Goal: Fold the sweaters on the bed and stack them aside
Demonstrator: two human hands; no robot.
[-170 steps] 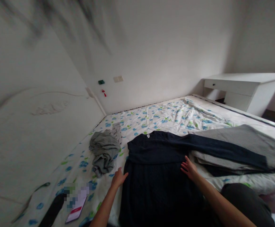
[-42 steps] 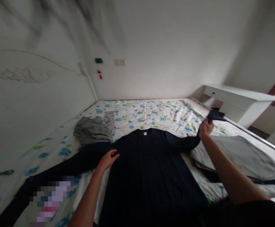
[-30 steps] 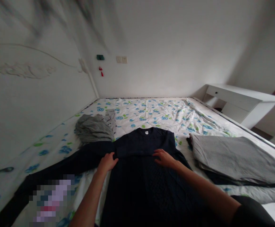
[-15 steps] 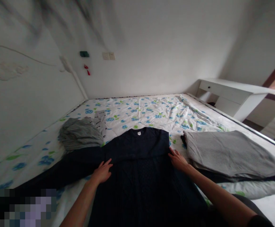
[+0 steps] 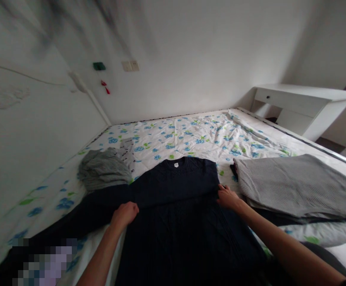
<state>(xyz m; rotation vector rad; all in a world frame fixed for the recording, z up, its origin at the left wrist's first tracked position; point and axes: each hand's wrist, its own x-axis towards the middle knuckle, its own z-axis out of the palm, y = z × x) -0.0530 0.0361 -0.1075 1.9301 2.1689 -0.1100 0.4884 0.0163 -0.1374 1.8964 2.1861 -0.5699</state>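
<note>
Sweater (image 5: 175, 188), dark blue, lies spread on the near part of the bed (image 5: 187, 137), left hand (image 5: 125, 213) curled at its left edge, right hand (image 5: 228, 197) at its right, cloth-grip too hidden to tell. Uneven pulling could skew it; the sleeve (image 5: 101, 204) trailing left might disturb the grey bundle (image 5: 103, 171) beside it.
</note>
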